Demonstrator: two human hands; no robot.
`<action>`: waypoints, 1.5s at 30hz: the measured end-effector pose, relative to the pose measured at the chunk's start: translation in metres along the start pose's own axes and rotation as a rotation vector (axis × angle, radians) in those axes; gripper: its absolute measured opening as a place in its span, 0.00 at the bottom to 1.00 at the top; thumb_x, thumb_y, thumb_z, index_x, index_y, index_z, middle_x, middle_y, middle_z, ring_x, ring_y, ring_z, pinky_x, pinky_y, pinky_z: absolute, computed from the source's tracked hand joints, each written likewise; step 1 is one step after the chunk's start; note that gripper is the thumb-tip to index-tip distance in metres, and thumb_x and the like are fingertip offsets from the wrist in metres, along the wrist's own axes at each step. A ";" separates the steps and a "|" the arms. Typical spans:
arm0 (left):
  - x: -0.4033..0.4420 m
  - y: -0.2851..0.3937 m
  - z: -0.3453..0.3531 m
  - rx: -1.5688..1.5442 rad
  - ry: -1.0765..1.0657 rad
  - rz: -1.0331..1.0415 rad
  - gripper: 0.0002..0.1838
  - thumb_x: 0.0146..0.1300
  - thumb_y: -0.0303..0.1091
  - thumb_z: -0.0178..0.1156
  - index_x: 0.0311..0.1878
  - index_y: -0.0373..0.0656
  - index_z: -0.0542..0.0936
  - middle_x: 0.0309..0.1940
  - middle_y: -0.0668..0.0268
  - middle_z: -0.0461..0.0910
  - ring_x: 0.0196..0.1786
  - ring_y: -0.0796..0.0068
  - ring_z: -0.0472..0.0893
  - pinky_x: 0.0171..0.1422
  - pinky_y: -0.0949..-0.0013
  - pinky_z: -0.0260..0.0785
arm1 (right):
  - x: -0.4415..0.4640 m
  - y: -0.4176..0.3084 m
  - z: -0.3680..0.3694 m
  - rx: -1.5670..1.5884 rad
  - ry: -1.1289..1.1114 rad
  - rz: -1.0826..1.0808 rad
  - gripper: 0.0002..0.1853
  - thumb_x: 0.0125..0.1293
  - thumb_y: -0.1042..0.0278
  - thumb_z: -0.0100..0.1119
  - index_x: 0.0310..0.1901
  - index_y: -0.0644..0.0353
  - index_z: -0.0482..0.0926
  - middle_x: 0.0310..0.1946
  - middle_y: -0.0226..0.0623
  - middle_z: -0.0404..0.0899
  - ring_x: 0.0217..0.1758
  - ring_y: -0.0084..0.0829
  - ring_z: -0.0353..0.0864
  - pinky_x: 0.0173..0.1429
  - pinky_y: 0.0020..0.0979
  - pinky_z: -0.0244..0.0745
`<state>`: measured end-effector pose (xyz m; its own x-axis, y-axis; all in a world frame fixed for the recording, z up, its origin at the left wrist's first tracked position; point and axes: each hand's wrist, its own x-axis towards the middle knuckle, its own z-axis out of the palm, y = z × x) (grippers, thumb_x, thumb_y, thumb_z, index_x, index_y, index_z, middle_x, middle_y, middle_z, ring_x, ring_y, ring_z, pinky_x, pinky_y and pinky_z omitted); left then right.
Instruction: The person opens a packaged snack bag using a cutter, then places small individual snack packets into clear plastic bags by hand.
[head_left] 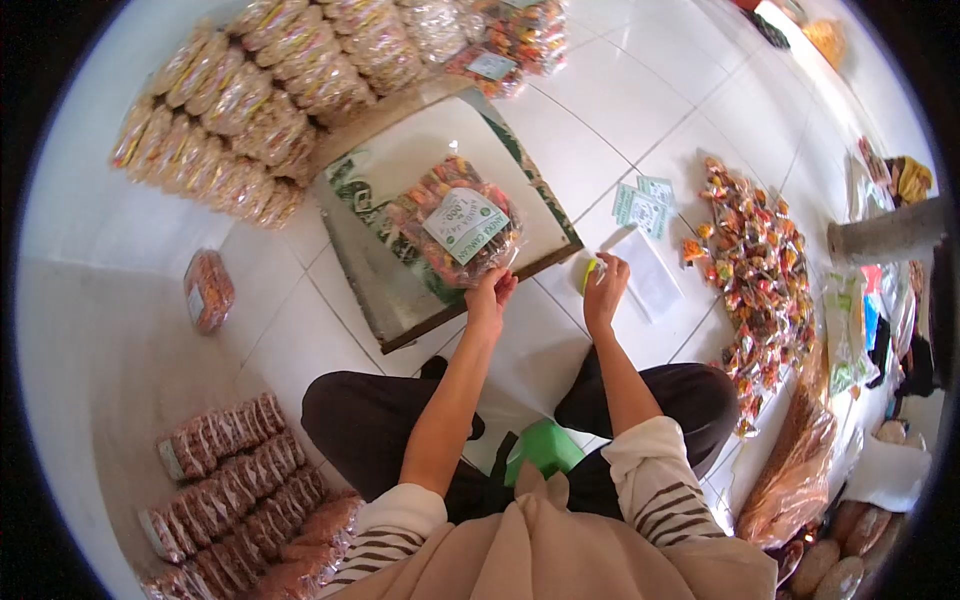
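Note:
A clear plastic bag (433, 212) of colourful small pieces, with a pale green-and-white printed label (466, 224), lies on a low square table (400, 310). At the bag's near end my left hand (489, 300) is closed, pinching its plastic edge. My right hand (606, 290) is closed around a small yellow-green item (589, 275), just off the table's right edge; its kind is too small to make out. Beside that hand, a stack of clear plastic sheets or bags (650, 276) lies on the tiles. Several loose labels (645, 205) are just beyond them.
Stacked packs (250, 110) stand at the back left, with filled labelled bags (520, 40) beside them. A long heap of small wrapped pieces (760, 270) spreads on the right. Packs of brown rounds (225, 435) line the lower left. A single pack (208, 291) lies by the wall.

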<state>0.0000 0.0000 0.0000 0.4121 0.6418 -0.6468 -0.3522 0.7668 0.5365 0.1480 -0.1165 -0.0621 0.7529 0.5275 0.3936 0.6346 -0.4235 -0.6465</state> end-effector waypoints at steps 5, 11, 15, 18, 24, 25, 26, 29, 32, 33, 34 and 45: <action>-0.017 -0.025 -0.003 0.057 0.078 0.017 0.08 0.50 0.22 0.60 0.34 0.39 0.72 0.30 0.67 0.73 0.34 0.77 0.76 0.42 0.75 0.76 | -0.056 0.057 0.032 -0.197 -0.071 0.811 0.32 0.48 0.53 0.65 0.48 0.66 0.64 0.45 0.53 0.62 0.51 0.49 0.64 0.55 0.41 0.60; -0.003 -0.032 0.011 0.111 0.084 0.021 0.04 0.53 0.24 0.58 0.32 0.38 0.75 0.27 0.66 0.76 0.32 0.78 0.77 0.42 0.73 0.75 | -0.015 0.070 0.066 -0.382 -0.203 0.945 0.42 0.44 0.39 0.63 0.50 0.67 0.60 0.45 0.47 0.63 0.49 0.47 0.67 0.47 0.42 0.69; -0.006 -0.032 0.011 0.164 0.141 -0.020 0.07 0.52 0.26 0.60 0.35 0.36 0.75 0.28 0.66 0.75 0.33 0.78 0.77 0.42 0.73 0.75 | -0.014 0.086 0.068 -0.467 -0.234 0.788 0.36 0.50 0.46 0.60 0.49 0.69 0.61 0.43 0.49 0.64 0.46 0.46 0.67 0.47 0.41 0.67; -0.007 -0.029 0.011 0.121 0.090 -0.014 0.07 0.52 0.27 0.60 0.35 0.37 0.75 0.29 0.66 0.76 0.33 0.78 0.77 0.41 0.73 0.75 | -0.001 0.097 0.067 0.008 0.044 0.566 0.25 0.58 0.61 0.54 0.50 0.72 0.60 0.40 0.57 0.67 0.43 0.49 0.68 0.45 0.41 0.65; -0.009 -0.019 0.011 0.099 0.052 -0.059 0.07 0.54 0.27 0.58 0.36 0.37 0.75 0.30 0.66 0.76 0.34 0.78 0.77 0.42 0.75 0.74 | 0.075 0.005 -0.001 1.019 0.208 0.630 0.13 0.67 0.59 0.41 0.46 0.59 0.59 0.24 0.33 0.67 0.23 0.23 0.68 0.24 0.24 0.66; -0.011 -0.019 0.008 0.098 0.064 -0.073 0.07 0.54 0.27 0.58 0.36 0.37 0.75 0.30 0.65 0.76 0.32 0.79 0.77 0.41 0.76 0.74 | 0.074 -0.021 -0.014 0.972 0.047 0.606 0.12 0.67 0.57 0.40 0.43 0.56 0.61 0.22 0.29 0.65 0.20 0.19 0.65 0.22 0.21 0.64; -0.009 -0.019 0.007 0.095 0.068 -0.080 0.08 0.53 0.28 0.59 0.36 0.37 0.75 0.29 0.65 0.77 0.30 0.79 0.77 0.41 0.76 0.74 | 0.070 -0.040 -0.023 0.916 -0.139 0.589 0.13 0.67 0.58 0.41 0.43 0.58 0.62 0.22 0.29 0.66 0.21 0.19 0.66 0.21 0.20 0.64; -0.004 -0.018 -0.003 0.136 -0.026 -0.068 0.07 0.53 0.28 0.58 0.36 0.38 0.75 0.29 0.65 0.77 0.31 0.79 0.77 0.40 0.77 0.74 | 0.039 -0.074 -0.038 0.750 -0.626 0.704 0.18 0.64 0.52 0.46 0.42 0.60 0.69 0.23 0.28 0.69 0.24 0.19 0.69 0.22 0.20 0.64; -0.007 -0.008 0.003 0.161 0.022 -0.134 0.06 0.54 0.27 0.57 0.36 0.39 0.74 0.31 0.66 0.75 0.33 0.76 0.75 0.42 0.76 0.71 | 0.017 -0.090 -0.042 0.735 -0.817 0.801 0.21 0.60 0.48 0.50 0.43 0.59 0.72 0.28 0.29 0.72 0.28 0.20 0.71 0.25 0.23 0.66; -0.007 -0.006 0.001 0.158 0.024 -0.129 0.06 0.54 0.27 0.57 0.36 0.39 0.74 0.31 0.66 0.75 0.33 0.76 0.75 0.42 0.76 0.71 | 0.013 -0.092 -0.040 0.736 -0.821 0.797 0.21 0.60 0.48 0.50 0.43 0.59 0.72 0.28 0.29 0.72 0.28 0.20 0.71 0.25 0.23 0.66; -0.008 -0.004 -0.002 0.167 0.001 -0.151 0.06 0.54 0.27 0.57 0.36 0.40 0.74 0.30 0.66 0.75 0.32 0.77 0.74 0.40 0.77 0.71 | 0.009 -0.093 -0.038 0.811 -0.852 0.857 0.23 0.59 0.46 0.51 0.44 0.59 0.72 0.30 0.30 0.72 0.30 0.22 0.71 0.28 0.24 0.67; 0.002 0.010 -0.022 0.265 -0.102 -0.260 0.03 0.56 0.29 0.53 0.33 0.44 0.74 0.24 0.71 0.71 0.23 0.82 0.67 0.28 0.79 0.64 | 0.006 -0.103 -0.012 0.967 -0.869 0.934 0.24 0.54 0.48 0.58 0.42 0.62 0.73 0.31 0.33 0.71 0.32 0.24 0.71 0.34 0.26 0.69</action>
<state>-0.0206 0.0088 -0.0079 0.5454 0.4130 -0.7294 -0.0009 0.8705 0.4922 0.0891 -0.0784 0.0145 0.2580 0.7455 -0.6146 -0.5685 -0.3972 -0.7204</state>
